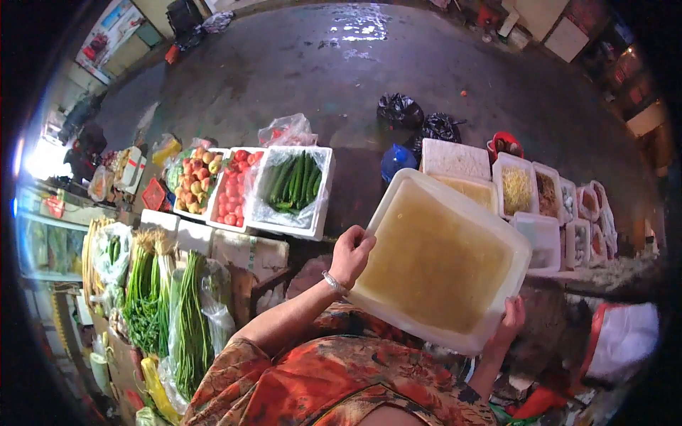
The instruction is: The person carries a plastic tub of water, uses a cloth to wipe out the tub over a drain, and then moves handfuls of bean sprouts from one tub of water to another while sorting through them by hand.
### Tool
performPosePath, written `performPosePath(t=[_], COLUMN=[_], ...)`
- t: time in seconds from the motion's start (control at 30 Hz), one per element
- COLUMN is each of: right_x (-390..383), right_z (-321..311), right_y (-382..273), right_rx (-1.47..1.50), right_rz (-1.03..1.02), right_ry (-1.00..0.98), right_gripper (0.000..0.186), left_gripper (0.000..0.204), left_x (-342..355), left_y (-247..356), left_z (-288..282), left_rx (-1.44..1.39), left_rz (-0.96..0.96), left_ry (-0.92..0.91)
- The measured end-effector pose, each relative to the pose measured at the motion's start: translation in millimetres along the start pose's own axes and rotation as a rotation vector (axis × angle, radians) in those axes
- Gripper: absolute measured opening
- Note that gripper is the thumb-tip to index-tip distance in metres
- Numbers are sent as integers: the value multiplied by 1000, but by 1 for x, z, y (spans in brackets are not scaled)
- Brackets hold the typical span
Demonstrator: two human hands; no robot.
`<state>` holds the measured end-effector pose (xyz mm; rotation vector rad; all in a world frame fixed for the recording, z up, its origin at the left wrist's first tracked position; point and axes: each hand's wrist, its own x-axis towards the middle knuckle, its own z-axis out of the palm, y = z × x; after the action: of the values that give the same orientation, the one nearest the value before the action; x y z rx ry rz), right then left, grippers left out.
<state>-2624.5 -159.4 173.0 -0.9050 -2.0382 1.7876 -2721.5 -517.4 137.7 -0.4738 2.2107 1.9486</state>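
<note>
Both hands [350, 258] grip opposite sides of a white tub [458, 342] with yellowish-brown contents [437, 263]

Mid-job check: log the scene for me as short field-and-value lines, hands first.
Left hand: grips the left edge of the white tub
Right hand: holds the tub's lower right corner
Tub interior: yellowish-brown; liquid or staining, cannot tell
Left of tub: cucumbers and tomatoes in white boxes
Lower left: long green beans
Beyond tub: blue bag, black bag
</note>
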Motion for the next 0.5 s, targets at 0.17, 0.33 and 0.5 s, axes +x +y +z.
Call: performPosePath(t=[0.17,0.33,0.5], right_x=[95,167,268], right_z=[77,169,234], right_y=[-4,-14,36], right_rx=[-85,-135,-276], right_rz=[-42,-185,-9], right_ry=[175,-108,-50], right_gripper=[35,31,16], left_gripper=[18,15,17], left_x=[113,229,345], left_y=[31,52,44], left_z=[-5,-28,-38], left_rx=[-46,-107,-1], left_rz=[86,19,191], left_ry=[49,5,10])
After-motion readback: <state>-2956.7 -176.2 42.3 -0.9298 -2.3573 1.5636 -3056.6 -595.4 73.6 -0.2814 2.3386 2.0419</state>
